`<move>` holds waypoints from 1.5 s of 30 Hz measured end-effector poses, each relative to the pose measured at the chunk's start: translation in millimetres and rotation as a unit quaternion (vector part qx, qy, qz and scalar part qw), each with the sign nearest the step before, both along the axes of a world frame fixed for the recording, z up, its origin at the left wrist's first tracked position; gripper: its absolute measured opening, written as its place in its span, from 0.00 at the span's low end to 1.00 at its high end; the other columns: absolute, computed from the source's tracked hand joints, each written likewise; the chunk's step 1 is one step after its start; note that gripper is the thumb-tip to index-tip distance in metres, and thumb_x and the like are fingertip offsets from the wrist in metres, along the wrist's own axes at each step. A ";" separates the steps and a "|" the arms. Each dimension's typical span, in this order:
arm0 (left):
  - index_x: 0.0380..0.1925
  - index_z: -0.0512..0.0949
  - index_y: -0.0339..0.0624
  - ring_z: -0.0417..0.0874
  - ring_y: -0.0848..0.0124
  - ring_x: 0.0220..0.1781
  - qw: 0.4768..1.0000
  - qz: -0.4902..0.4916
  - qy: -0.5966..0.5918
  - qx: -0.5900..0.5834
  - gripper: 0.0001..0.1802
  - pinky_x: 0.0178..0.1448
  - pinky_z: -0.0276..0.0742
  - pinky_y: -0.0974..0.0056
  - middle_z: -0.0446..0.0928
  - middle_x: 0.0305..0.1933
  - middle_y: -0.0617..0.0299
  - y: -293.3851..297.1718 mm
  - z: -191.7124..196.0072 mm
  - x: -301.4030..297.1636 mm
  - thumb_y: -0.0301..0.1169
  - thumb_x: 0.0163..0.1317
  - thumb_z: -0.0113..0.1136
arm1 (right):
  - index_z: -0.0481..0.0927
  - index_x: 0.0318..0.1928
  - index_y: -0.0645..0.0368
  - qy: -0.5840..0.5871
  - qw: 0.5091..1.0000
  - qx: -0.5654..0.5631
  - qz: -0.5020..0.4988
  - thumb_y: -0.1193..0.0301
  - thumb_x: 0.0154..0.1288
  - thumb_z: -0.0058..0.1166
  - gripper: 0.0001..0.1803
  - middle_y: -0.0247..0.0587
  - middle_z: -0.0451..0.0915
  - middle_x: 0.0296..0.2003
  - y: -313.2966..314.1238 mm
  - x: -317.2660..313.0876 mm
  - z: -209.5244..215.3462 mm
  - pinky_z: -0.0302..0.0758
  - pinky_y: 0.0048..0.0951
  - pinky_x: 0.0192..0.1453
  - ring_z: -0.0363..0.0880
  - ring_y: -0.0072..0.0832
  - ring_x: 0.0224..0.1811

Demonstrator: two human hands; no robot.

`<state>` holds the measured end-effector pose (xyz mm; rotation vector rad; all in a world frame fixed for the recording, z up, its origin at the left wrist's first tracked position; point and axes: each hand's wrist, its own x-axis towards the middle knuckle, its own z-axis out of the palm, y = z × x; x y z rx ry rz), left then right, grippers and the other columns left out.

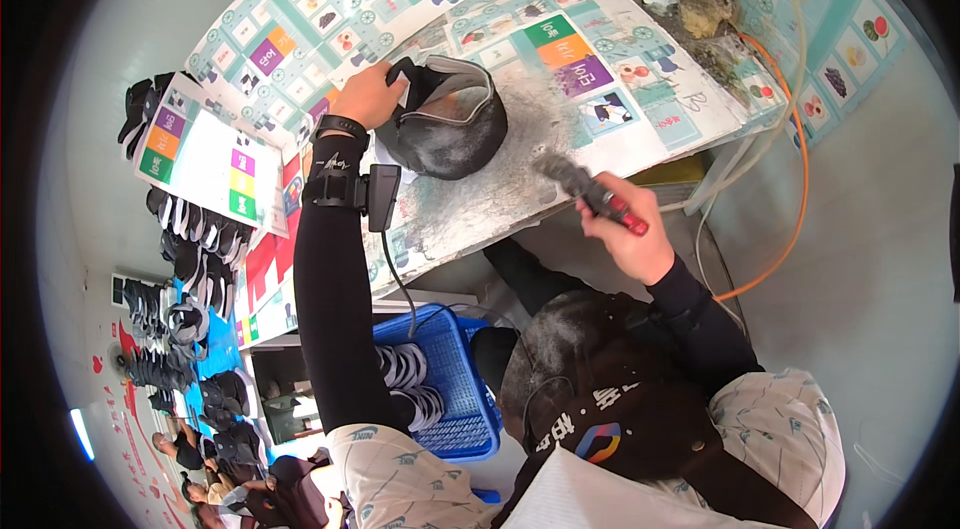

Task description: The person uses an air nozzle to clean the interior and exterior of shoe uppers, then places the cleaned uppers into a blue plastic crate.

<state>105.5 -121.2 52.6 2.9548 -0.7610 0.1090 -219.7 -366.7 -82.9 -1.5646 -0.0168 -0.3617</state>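
My left hand [369, 97] grips the edge of a black rounded piece [448, 140] with a wide opening, a pale rim and a greyish lining. It may be a cap or a shoe upper; I cannot tell which. The piece rests on the dusty worktable [530, 144]. My right hand [636, 234] is closed round a black hand tool [598, 196] with a red end. The tool's dark head is smeared by motion and looks brush-like. It hangs over the table's near edge, apart from the black piece.
A blue plastic basket [465, 429] holding grey-and-white striped items [405, 366] stands below the table. An orange hose [797, 199] and a pale hose [803, 19] hang at the right. Printed boards [205, 157] line the table's left. Racks of black-and-white goods [190, 324] and other people [215, 489] appear farther left.
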 end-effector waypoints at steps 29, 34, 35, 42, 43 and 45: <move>0.58 0.84 0.53 0.88 0.48 0.52 0.998 -0.052 -0.031 -0.010 0.18 0.58 0.82 0.50 0.88 0.49 0.49 14.0 3.5 -4.6 0.41 0.71 0.64 | 0.79 0.41 0.65 -0.063 0.988 -0.111 0.086 0.79 0.57 0.58 0.10 0.49 0.82 0.30 -0.7 -3.7 17.7 0.76 0.33 0.41 0.82 0.46 0.32; 0.56 0.85 0.53 0.88 0.47 0.52 0.998 -0.045 -0.036 -0.023 0.17 0.57 0.82 0.50 0.88 0.48 0.49 8.4 0.5 -8.4 0.39 0.70 0.65 | 0.80 0.41 0.66 0.023 0.998 -0.037 0.045 0.78 0.56 0.60 0.11 0.51 0.83 0.30 -7.7 2.5 7.1 0.77 0.35 0.42 0.82 0.47 0.33; 0.56 0.85 0.53 0.88 0.47 0.52 0.998 -0.045 -0.036 -0.023 0.17 0.57 0.82 0.50 0.88 0.48 0.49 10.3 0.9 -10.5 0.39 0.70 0.65 | 0.80 0.41 0.66 0.017 0.995 -0.057 0.082 0.78 0.56 0.59 0.10 0.49 0.83 0.29 -6.2 3.8 3.6 0.76 0.34 0.42 0.83 0.44 0.32; 0.52 0.86 0.52 0.89 0.49 0.47 0.981 -0.086 -0.127 -0.121 0.14 0.52 0.83 0.54 0.88 0.45 0.50 13.0 38.7 -36.5 0.29 0.69 0.61 | 0.80 0.55 0.64 0.032 0.998 0.053 0.030 0.81 0.60 0.57 0.20 0.32 0.88 0.39 -20.6 5.5 1.8 0.72 0.21 0.27 0.77 0.16 0.25; 0.52 0.86 0.51 0.89 0.50 0.46 0.978 -0.114 -0.105 -0.143 0.14 0.52 0.83 0.55 0.88 0.45 0.50 15.1 49.0 -39.3 0.27 0.69 0.60 | 0.80 0.55 0.64 0.030 0.998 0.049 0.028 0.80 0.61 0.57 0.20 0.32 0.88 0.39 -25.0 3.7 7.5 0.72 0.21 0.27 0.76 0.16 0.25; 0.52 0.86 0.48 0.89 0.52 0.45 0.970 -0.166 -0.064 -0.166 0.16 0.52 0.83 0.56 0.88 0.44 0.50 15.1 51.5 -33.0 0.23 0.68 0.58 | 0.81 0.52 0.63 0.023 0.999 0.034 0.034 0.78 0.61 0.58 0.17 0.32 0.86 0.36 -28.8 -0.8 24.5 0.71 0.22 0.27 0.75 0.17 0.25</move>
